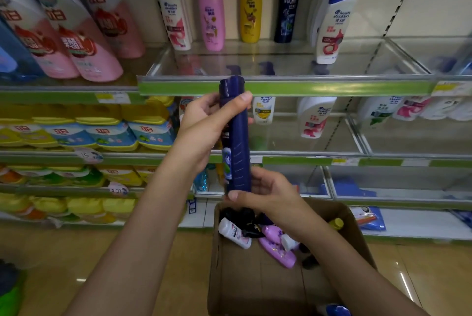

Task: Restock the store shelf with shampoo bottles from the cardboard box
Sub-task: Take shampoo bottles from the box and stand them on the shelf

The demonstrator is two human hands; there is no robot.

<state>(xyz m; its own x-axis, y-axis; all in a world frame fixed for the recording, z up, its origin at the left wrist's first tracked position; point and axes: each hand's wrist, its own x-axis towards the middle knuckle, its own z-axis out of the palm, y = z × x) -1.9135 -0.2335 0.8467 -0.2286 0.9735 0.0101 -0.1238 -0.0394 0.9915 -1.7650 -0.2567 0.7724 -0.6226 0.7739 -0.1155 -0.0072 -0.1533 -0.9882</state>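
Dark blue shampoo bottle [236, 134]: upright, just in front of the shelf [286, 88] edge, above the cardboard box [258, 280]. Left hand [204, 124] grasps its upper part; right hand [268, 193] grips its base. Box holds pink, white and black bottles.

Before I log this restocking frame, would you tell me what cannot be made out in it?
- Front label of the dark blue shampoo bottle: head view sees it edge-on, and the left hand and right hand cover parts.
- Bottom of the brown cardboard box: hidden by the right forearm and cut by the lower frame edge.
- Price tags on the green shelf rail: blurred, unreadable.
- Bottles under the glass shelf: only smeared shapes show through.
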